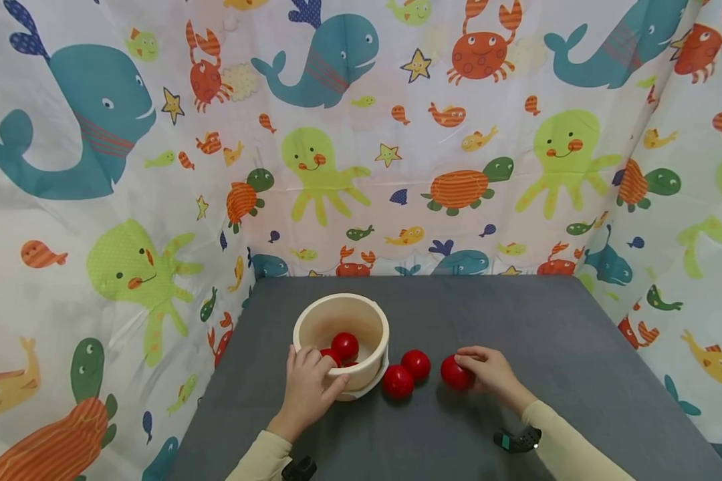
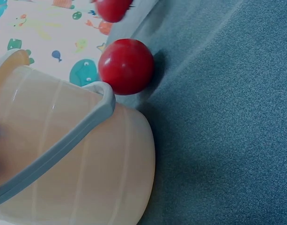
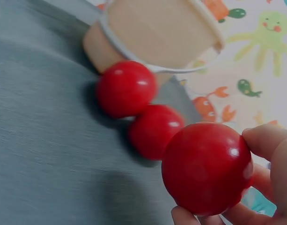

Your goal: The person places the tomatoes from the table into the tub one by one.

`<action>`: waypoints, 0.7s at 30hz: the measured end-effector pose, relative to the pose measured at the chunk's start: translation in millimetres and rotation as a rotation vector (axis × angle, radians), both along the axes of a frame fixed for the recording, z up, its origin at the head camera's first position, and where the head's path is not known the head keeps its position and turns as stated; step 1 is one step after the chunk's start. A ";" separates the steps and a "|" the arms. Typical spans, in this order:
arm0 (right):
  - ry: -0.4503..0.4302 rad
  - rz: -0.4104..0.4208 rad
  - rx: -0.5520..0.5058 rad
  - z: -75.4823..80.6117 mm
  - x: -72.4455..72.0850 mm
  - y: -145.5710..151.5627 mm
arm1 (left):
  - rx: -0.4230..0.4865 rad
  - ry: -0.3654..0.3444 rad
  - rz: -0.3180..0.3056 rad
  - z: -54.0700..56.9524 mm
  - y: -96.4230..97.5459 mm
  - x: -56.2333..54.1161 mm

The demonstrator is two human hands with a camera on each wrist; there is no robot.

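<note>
A cream bucket with a pale grey handle stands upright on the table, several red balls inside it. My left hand grips the near left part of its rim, fingers over the edge and thumb along the outer wall. To the right of the bucket, my right hand holds a red ball between thumb and fingers, its shadow lying apart below it on the cloth. Two more red balls, a nearer one and a farther one, lie touching or nearly so between bucket and right hand.
Dark grey cloth covers the table. A white curtain printed with sea animals hangs at the back and on both sides. Each wrist wears a black band, the right one with a small green patch.
</note>
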State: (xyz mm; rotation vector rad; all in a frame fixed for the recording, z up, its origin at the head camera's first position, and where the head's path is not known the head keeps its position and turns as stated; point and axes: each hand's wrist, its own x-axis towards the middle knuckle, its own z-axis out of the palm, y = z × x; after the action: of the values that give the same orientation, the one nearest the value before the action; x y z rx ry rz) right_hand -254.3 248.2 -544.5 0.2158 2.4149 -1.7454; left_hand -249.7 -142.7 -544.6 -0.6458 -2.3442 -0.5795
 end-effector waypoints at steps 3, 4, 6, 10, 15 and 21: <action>0.026 -0.004 0.031 19.0 -10.6 7.6 | -0.008 -0.011 0.007 1.0 -0.4 -1.3; 0.035 -0.004 0.038 26.0 -14.0 8.8 | -0.012 -0.014 0.007 1.1 -0.8 -1.8; 0.059 0.004 0.047 41.0 -21.2 10.1 | -0.019 -0.017 0.013 1.3 -1.2 -2.2; 0.101 0.022 0.033 70.5 -35.3 4.7 | -0.023 -0.025 0.021 0.4 -1.9 -2.0; 0.140 0.047 0.015 98.7 -52.2 -12.8 | -0.020 -0.035 0.017 -0.9 -1.3 -0.6; 0.159 0.073 -0.043 120.4 -68.1 -44.3 | -0.015 -0.022 0.007 -0.6 0.9 0.5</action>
State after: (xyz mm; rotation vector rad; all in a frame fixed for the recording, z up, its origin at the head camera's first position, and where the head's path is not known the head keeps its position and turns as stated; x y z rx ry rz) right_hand -322.4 204.0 -424.1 -0.0165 2.4549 -1.8448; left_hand -249.2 -141.9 -545.2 -0.6415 -2.3726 -0.5689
